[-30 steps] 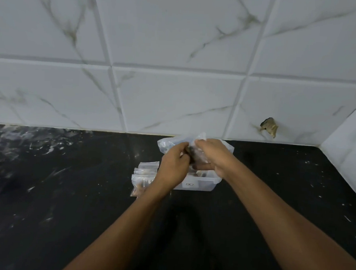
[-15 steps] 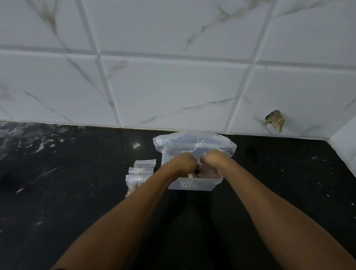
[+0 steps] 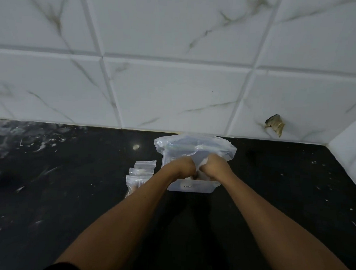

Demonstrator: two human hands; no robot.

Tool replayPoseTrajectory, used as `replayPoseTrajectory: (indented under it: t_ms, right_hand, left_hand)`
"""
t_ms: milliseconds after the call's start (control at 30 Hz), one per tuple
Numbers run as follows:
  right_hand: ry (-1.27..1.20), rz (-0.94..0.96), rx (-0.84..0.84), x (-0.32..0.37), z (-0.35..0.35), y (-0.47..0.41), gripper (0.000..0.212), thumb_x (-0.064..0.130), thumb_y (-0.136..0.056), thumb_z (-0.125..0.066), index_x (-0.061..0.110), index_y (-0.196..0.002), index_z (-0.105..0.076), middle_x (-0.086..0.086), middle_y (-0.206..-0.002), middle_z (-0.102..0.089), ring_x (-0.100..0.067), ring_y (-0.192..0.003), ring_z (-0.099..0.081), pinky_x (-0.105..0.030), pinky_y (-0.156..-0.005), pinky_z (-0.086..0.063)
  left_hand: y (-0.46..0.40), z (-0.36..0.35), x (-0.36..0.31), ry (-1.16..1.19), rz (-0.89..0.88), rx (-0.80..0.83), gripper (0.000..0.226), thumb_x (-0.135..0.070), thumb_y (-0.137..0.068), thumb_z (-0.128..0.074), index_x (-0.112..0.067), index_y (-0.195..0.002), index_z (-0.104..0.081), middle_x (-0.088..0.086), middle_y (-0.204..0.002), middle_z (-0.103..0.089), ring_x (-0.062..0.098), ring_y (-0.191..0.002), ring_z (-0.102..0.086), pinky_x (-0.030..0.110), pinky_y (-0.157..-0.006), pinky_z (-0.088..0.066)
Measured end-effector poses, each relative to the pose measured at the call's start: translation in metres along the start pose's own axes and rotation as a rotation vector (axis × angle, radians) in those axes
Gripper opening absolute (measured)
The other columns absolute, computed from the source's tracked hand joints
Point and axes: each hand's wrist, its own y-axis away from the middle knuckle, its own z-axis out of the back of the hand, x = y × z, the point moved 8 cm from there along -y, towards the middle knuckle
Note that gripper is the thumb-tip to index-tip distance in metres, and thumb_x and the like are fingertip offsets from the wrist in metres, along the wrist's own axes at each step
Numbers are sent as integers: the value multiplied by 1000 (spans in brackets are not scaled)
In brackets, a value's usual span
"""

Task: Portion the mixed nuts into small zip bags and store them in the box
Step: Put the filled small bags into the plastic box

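**Clear plastic box, both hands down inside**

Clear plastic marks the box [image 3: 191,186], which sits on the black counter [image 3: 67,191] close to the white marble-look wall tiles [image 3: 175,93]. Behind the box, a large clear bag [image 3: 195,145] rises over its far rim. The left hand [image 3: 182,166] and right hand [image 3: 215,165] reach into the box side by side, fingers curled downward around a small zip bag [image 3: 203,161]; the fingertips themselves are hidden. Just left of the box lie several small filled zip bags [image 3: 141,172], overlapping on the counter. Right of the box, a chipped hole [image 3: 275,124] shows in the tiles.
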Motion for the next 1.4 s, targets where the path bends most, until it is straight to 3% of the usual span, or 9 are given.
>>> replayPoseTrajectory:
  t_ms: [100, 233, 433, 533, 633, 867, 1000, 1200, 1400]
  right_hand:
    - [49, 36, -173, 3, 16, 26, 14, 22, -90, -57, 9, -84, -57, 0, -69, -51, -22, -74, -56, -26, -54, -37]
    - [-105, 112, -388, 22, 31, 73, 16, 27, -93, -54, 11, -94, -58, -2, -85, -63, -24, -81, -60, -31, -67, -47]
    - [-471, 193, -58, 62, -43, 92, 16, 18, -92, -54, 12, -89, -69, -2, -83, -70, -16, -79, -67, -30, -73, -56]
    - [-574, 81, 140, 67, -104, 86, 20, 13, -90, -52, 4, -99, -67, -14, -97, -70, -27, -93, -68, -45, -87, -56]
    - [-593, 10, 212, 70, -141, 86, 22, 13, -89, -52, 12, -109, -61, -5, -104, -64, -19, -100, -61, -38, -88, -52]
    - [-855, -102, 255, 80, -168, 90, 25, 18, -85, -62, 19, -110, -60, -5, -104, -68, -14, -94, -65, -32, -82, -55]
    - [-953, -115, 261, 81, -170, 96, 22, 20, -87, -63, 18, -109, -61, -3, -101, -70, -13, -91, -68, -29, -78, -56]
    - [-1072, -55, 335, 85, -152, 105, 26, 32, -86, -67, 21, -109, -63, -4, -106, -71, -18, -100, -69, -40, -93, -54]
    - [-1086, 76, 177, 86, -47, 109, 22, 33, -92, -59, 19, -108, -62, -13, -104, -71, -25, -94, -71, -40, -86, -58]
  left_hand:
    - [26, 11, 1, 7, -69, -134, 27, -3, -97, -42, -9, -75, -57, 7, -88, -57, 20, -89, -53, 27, -76, -38]
    - [80, 33, 22, 212, -174, -398, 39, -5, -96, -43, -8, -128, -64, 3, -127, -66, 14, -117, -58, 23, -94, -41]
    - [138, 47, 117, 497, -33, -704, 36, -8, -101, -40, -13, -129, -62, -3, -120, -63, 1, -87, -60, 5, -65, -45]
    - [141, 28, 155, 587, 69, -651, 32, -10, -98, -42, -15, -114, -69, -1, -110, -71, 8, -88, -64, 16, -62, -44]
    - [138, 5, 178, 735, 165, -580, 24, -15, -97, -49, -17, -84, -70, 1, -78, -71, 17, -75, -64, 29, -63, -45]
    - [124, -21, 179, 849, 195, -449, 28, -2, -91, -44, -12, -95, -70, 10, -89, -71, 18, -78, -65, 31, -65, -49]
    - [125, -22, 176, 789, 149, -440, 31, -5, -89, -46, -18, -101, -71, 5, -94, -74, 19, -90, -71, 41, -86, -58]
    - [139, -19, 161, 724, -40, -466, 36, -15, -100, -42, -35, -123, -62, -5, -111, -71, 9, -102, -69, 41, -93, -57]
    - [150, 26, 80, 564, -312, -561, 39, -3, -100, -42, -36, -112, -58, -16, -100, -67, -3, -95, -63, 7, -76, -48]
